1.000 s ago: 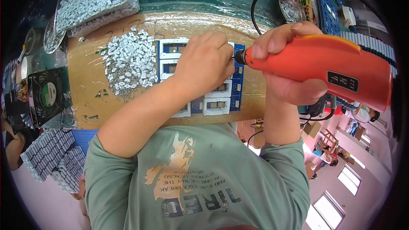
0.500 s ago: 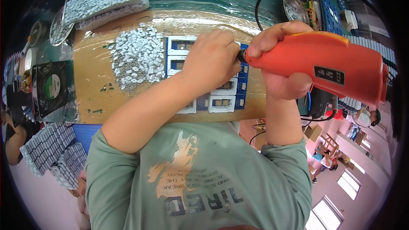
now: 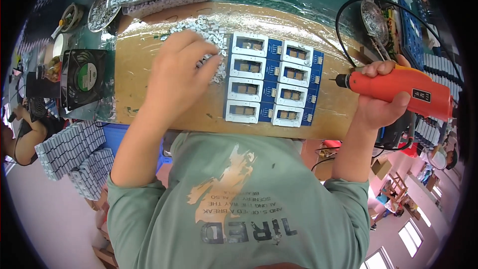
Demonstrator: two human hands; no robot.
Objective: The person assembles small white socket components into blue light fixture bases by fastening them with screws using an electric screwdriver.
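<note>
Since the earlier frame, the left hand (image 3: 178,66) has moved left off the blue board (image 3: 270,67) to the pile of small white parts (image 3: 211,32); the red screwdriver (image 3: 406,85) is drawn clear rightward. Right hand (image 3: 374,108): wrapped round the screwdriver, long axis sideways, bit toward the board. Left hand: fingers curled; contents cannot be told. Board: between the hands, nearer the left, bearing eight white frames (image 3: 247,75) in two columns.

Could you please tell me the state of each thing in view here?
Left hand: over the white parts, contents unclear
Right hand: grip shut on the red screwdriver
Red screwdriver: held, apart from the white frames
White frames: eight, in two columns
White parts: loose, piled
Fan: upright; spinning unclear
</note>
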